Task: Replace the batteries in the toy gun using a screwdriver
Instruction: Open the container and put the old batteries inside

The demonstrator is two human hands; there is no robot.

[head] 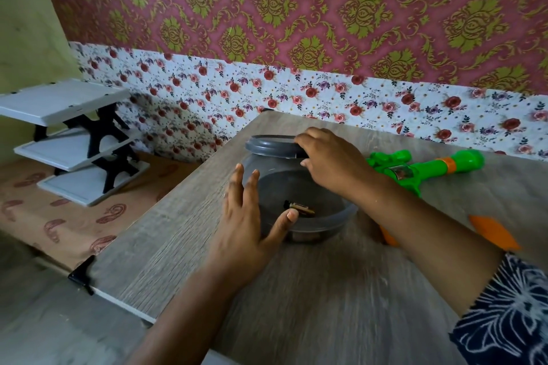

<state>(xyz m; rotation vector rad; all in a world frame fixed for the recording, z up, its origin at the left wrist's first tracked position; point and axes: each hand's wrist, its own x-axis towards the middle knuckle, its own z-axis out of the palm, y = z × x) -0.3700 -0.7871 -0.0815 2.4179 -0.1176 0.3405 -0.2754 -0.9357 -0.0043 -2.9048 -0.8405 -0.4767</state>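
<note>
A person leans over a grey wood-grain table (184,246) set against a wall papered in maroon and gold above a band of small flowers. A round, translucent grey plastic container (332,218) stands on the table between the two hands. The left hand (249,216) has straight, spread fingers along the container's near-left wall, with the thumb lying on its rim. The right hand (329,157) curls round the edge of the round grey plastic lid (269,146), holding it raised and tilted over the far side of the container. Small dark batteries (301,208) lie on the container's floor, just beyond the left thumb; how many I cannot tell. The green plastic toy gun with an orange band (430,164) lies flat on the table to the right, behind the right forearm. An orange plastic piece (493,231) rests nearer, beside that arm. On the left, beyond the table, stands a white tiered rack with black supports (74,139).
</note>
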